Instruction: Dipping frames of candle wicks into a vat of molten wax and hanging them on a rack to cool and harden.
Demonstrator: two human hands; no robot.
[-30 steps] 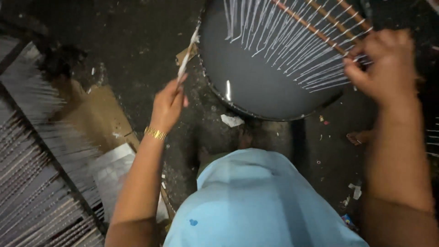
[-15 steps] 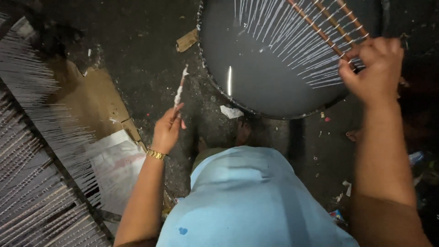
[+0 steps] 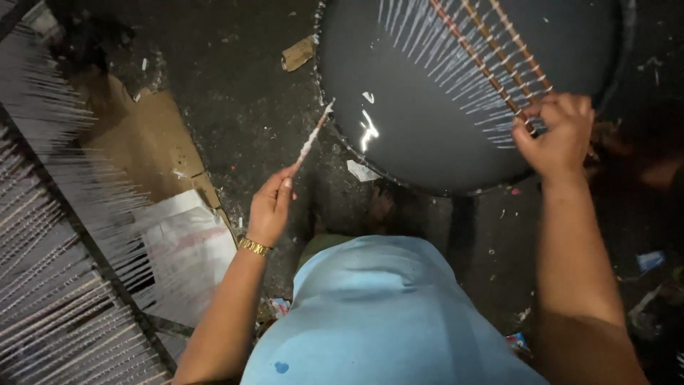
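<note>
Head view, looking down over your pale blue shirt (image 3: 385, 314) at a dark, littered floor (image 3: 235, 107).

Your right hand (image 3: 552, 135), right of centre in the upper frame, is clenched on the near end of a wooden rack (image 3: 491, 50): three brown slats running from your fist up and left toward the top edge. Thin white-coated sticks (image 3: 442, 57) fan off the slats to the lower left, over the grey liquid. The rack's long axis runs diagonally, upper left to lower right, and you grip its lower right end.

The round black basin (image 3: 420, 178) fills the upper middle and right of the frame; its near rim curves just above your shirt.

Your left hand (image 3: 271, 210), left of centre with a gold bangle (image 3: 254, 247) at the wrist, pinches the lower end of a single white-crusted stick (image 3: 312, 139). That stick points up and right, its tip just short of the basin's left rim; whether it touches, I cannot tell.

So the basin lies up and right of your left hand and up and left of your right. The right hand is already at the rim; the left is outside it.

Lower left: racks of grey sticks (image 3: 50, 285), cardboard (image 3: 142, 142) and a pale sheet (image 3: 185, 249) on the floor
</note>
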